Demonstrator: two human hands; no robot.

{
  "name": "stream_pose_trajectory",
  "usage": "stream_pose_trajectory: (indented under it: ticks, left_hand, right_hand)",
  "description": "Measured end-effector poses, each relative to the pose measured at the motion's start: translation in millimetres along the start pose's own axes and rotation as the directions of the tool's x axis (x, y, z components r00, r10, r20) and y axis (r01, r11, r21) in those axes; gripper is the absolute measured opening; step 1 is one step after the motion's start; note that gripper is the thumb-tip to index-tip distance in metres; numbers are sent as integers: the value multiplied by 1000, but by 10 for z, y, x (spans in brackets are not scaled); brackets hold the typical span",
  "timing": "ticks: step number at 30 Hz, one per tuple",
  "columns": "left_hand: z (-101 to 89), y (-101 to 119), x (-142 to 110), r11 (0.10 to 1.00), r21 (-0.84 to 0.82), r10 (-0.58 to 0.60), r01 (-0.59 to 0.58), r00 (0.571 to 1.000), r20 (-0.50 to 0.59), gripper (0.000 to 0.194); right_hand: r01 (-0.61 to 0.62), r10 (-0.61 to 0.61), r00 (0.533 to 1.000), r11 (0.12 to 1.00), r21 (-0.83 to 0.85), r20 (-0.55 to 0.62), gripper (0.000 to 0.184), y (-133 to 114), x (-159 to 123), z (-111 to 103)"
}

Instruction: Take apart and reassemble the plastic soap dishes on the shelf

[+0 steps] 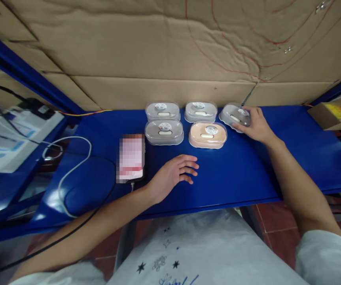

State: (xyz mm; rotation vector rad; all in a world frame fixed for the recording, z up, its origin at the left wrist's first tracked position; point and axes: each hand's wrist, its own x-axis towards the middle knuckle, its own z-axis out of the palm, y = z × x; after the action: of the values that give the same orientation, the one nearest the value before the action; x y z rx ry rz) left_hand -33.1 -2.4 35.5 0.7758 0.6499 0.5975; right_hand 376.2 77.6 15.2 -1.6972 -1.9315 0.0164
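My right hand [255, 126] is closed around the right end of a grey oval box with a clear lid [231, 114], at the right of the back row. The box sits at an angle on the blue table. Two more grey boxes, one in the middle [200, 113] and one at the left [162, 112], stand in that row. In front of them are another grey box [163, 136] and a peach-coloured box [207, 138]. Each lid bears a round sticker and a pale oblong tab. Over the table's front part, my left hand [175, 174] is empty with its fingers apart.
A phone [131, 158] with a blurred screen lies left of the boxes, a cable plugged into it. White power strips [19, 138] and loose cables are at the far left. A cardboard box [333, 114] stands at the right. Behind the blue table [232, 178] rises a cardboard wall [129, 51].
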Motion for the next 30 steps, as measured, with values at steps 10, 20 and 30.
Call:
stream_pose_trajectory:
  ticks: [10, 20, 30]
  left_hand:
    - [36, 12, 11, 991, -127, -32, 27, 999, -35, 53]
    - [13, 5, 79, 952, -304, -33, -33, 978, -208, 55]
    - [21, -57, 67, 963, -269, -96, 10, 947, -308, 40]
  right_hand:
    - [193, -191, 971, 981, 0, -141, 79, -1033, -250, -246]
    - [417, -562, 810, 755, 506, 171, 94, -1679, -731, 268]
    - [123, -504, 786, 696, 708, 359, 65, -1453, -591, 149]
